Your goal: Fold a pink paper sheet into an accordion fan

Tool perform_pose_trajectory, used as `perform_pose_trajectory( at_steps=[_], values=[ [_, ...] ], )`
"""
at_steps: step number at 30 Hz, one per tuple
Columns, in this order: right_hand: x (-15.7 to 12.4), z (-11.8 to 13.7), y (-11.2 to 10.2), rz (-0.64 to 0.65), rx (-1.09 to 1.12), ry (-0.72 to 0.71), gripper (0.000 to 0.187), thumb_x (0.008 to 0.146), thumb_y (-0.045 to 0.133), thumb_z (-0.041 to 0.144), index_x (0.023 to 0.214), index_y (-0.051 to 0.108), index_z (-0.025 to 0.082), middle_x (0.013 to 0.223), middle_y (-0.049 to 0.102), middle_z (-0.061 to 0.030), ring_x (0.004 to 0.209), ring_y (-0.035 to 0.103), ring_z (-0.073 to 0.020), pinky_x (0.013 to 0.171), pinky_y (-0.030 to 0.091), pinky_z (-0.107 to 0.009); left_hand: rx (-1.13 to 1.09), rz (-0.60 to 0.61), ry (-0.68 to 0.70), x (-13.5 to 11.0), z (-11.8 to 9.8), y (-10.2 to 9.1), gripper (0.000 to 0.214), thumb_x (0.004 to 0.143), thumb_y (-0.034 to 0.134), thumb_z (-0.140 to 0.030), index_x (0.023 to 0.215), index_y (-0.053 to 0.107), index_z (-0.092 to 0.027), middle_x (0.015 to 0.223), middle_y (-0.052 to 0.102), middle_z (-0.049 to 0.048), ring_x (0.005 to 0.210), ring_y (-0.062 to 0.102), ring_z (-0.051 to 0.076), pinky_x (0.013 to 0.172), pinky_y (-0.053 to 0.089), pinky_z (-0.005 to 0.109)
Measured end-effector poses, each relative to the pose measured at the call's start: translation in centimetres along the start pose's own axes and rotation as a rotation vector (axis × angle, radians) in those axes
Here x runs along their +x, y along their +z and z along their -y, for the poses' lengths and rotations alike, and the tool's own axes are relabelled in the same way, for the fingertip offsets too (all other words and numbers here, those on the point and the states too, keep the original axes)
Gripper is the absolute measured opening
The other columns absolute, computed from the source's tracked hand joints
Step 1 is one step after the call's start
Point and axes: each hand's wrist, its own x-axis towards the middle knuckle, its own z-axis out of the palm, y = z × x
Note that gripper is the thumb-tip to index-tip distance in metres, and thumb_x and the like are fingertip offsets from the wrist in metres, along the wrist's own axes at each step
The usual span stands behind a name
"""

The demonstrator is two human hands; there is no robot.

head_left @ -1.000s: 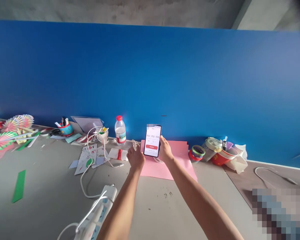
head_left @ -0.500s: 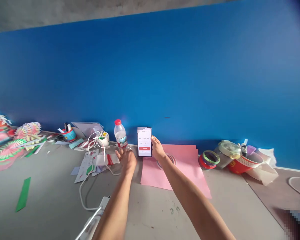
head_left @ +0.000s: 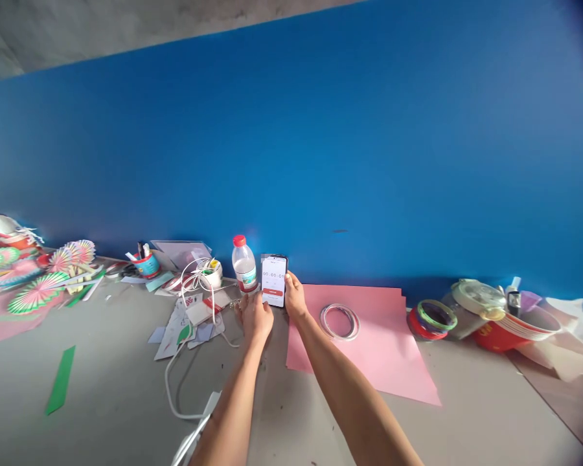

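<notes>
A clear bottle with a red cap point(head_left: 245, 272) stands upright on the grey worktop point(head_left: 126, 362), before a blue panel point(head_left: 291, 142). Just to the right of the bottle, a phone point(head_left: 274, 278) is held upright, its lit screen facing the person and showing a timer at 00:00:01 above a red button. The right hand point(head_left: 295, 295) grips the phone by its right edge, thumb along the front and the other fingers hidden behind. The left hand point(head_left: 256, 318) is in front of the bottle, by the lower left corner of the phone; whether it touches either one, and how far its fingers are closed, I cannot tell. A small pale strand lies at its left side, too small to make out.

Farther right of the bottle, pink paper point(head_left: 383, 362) lies flat with a coiled ring point(head_left: 356, 323) on it. Beyond that, well apart from the bottle, come stacked rolls point(head_left: 425, 330), a clear lidded jar point(head_left: 479, 299) and a red container point(head_left: 500, 333).

Near the bottle on its left are a white cup point(head_left: 214, 277) draped with white cable and loose papers point(head_left: 175, 330). Well to its left are a blue pen holder point(head_left: 147, 265), folded paper fans point(head_left: 39, 292) and a green strip point(head_left: 61, 382).
</notes>
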Motion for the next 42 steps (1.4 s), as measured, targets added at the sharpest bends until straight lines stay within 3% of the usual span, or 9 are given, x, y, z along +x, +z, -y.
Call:
perform_pose_trajectory(
  at_steps=[12, 17, 19, 22, 25, 29, 33, 37, 42],
  values=[
    [1.9, 1.9, -2.0, -0.023, -0.292, 0.313, 0.039, 0.08, 0.06, 0.052, 0.085, 0.066, 0.014, 0.078, 0.068, -0.0047, 0.069, 0.062, -0.018, 0.061, 0.049, -0.028, -0.156, -0.014, -0.145, 1.0, 0.3, 0.1, 0.04, 0.083, 0.043, -0.013, 0.118, 0.056, -0.027, 0.112, 0.069, 0.003, 0.127, 0.046, 0.022, 0.107, 0.027, 0.046],
    [2.4, 4.0, -1.8, -0.043, -0.47, 0.415, 0.032, 0.091, 0.055, 0.035, 0.118, 0.055, 0.017, 0.118, 0.057, -0.0081, 0.099, 0.059, -0.0198, 0.084, 0.051, -0.041, -0.158, -0.026, -0.149, 0.5, -0.2, -0.6, 0.047, 0.081, 0.039, -0.01, 0.123, 0.052, -0.027, 0.122, 0.064, 0.0022, 0.133, 0.036, 0.029, 0.105, 0.027, 0.054],
    [1.9, 5.4, -1.7, -0.052, -0.524, 0.371, 0.031, 0.092, 0.052, 0.035, 0.115, 0.056, 0.016, 0.114, 0.059, -0.0086, 0.094, 0.06, -0.0195, 0.08, 0.052, -0.039, -0.158, -0.043, -0.109, -0.2, -0.8, -1.1, 0.051, 0.081, 0.039, -0.01, 0.129, 0.047, -0.026, 0.13, 0.058, 0.004, 0.137, 0.028, 0.031, 0.105, 0.027, 0.056],
    [-0.4, 8.0, -2.4, -0.072, -0.609, 0.227, 0.032, 0.091, 0.045, 0.038, 0.101, 0.063, 0.013, 0.084, 0.065, -0.006, 0.066, 0.06, -0.0158, 0.06, 0.049, -0.03, -0.155, -0.075, -0.01, -1.8, -2.1, -2.1, 0.053, 0.083, 0.037, -0.01, 0.136, 0.04, -0.02, 0.137, 0.051, 0.0083, 0.141, 0.019, 0.031, 0.107, 0.026, 0.055],
    [-5.2, 10.9, -4.6, -0.058, -0.713, 0.064, 0.029, 0.086, 0.046, 0.038, 0.093, 0.065, 0.018, 0.072, 0.064, -0.0017, 0.057, 0.056, -0.0142, 0.057, 0.045, -0.028, -0.15, -0.04, 0.164, -4.3, -3.3, -3.1, 0.045, 0.085, 0.036, -0.012, 0.128, 0.049, -0.019, 0.135, 0.052, 0.0088, 0.136, 0.031, 0.027, 0.11, 0.028, 0.049],
    [-13.8, 12.7, -9.7, 0.021, -0.874, -0.047, 0.017, 0.078, 0.055, 0.034, 0.08, 0.069, 0.022, 0.084, 0.069, -0.0057, 0.082, 0.061, -0.0234, 0.078, 0.047, -0.037, -0.115, 0.101, 0.409, -9.0, -3.9, -3.3, 0.037, 0.085, 0.042, -0.016, 0.118, 0.059, -0.022, 0.133, 0.054, 0.0072, 0.13, 0.041, 0.025, 0.108, 0.033, 0.043],
    [-19.8, 11.9, -15.3, 0.161, -1.444, -0.204, 0.039, 0.078, 0.055, 0.027, 0.115, 0.061, 0.016, 0.125, 0.057, -0.0169, 0.119, 0.047, -0.0327, 0.096, 0.039, -0.048, -0.027, 0.216, 0.476, -12.9, -3.7, -2.4, 0.039, 0.083, 0.048, -0.017, 0.121, 0.057, -0.019, 0.14, 0.046, 0.0118, 0.133, 0.036, 0.031, 0.108, 0.029, 0.052],
    [-21.4, 10.9, -17.5, 0.245, -1.742, -0.296, 0.036, 0.081, 0.049, 0.016, 0.115, 0.06, 0.019, 0.127, 0.055, -0.0117, 0.116, 0.049, -0.0269, 0.093, 0.043, -0.039, 0.049, 0.264, 0.467, -14.4, -3.9, -2.0, 0.037, 0.083, 0.045, -0.01, 0.115, 0.059, -0.019, 0.129, 0.054, 0.0121, 0.123, 0.047, 0.027, 0.099, 0.039, 0.043],
    [-21.3, 10.7, -16.6, 0.195, -1.804, -0.343, 0.023, 0.085, 0.046, 0.01, 0.095, 0.064, 0.02, 0.105, 0.063, -0.0101, 0.095, 0.055, -0.0241, 0.079, 0.044, -0.035, 0.08, 0.248, 0.521, -14.8, -3.8, -3.1, 0.028, 0.086, 0.041, -0.011, 0.096, 0.065, -0.022, 0.104, 0.063, 0.0076, 0.102, 0.058, 0.021, 0.086, 0.045, 0.032]
  ],
)
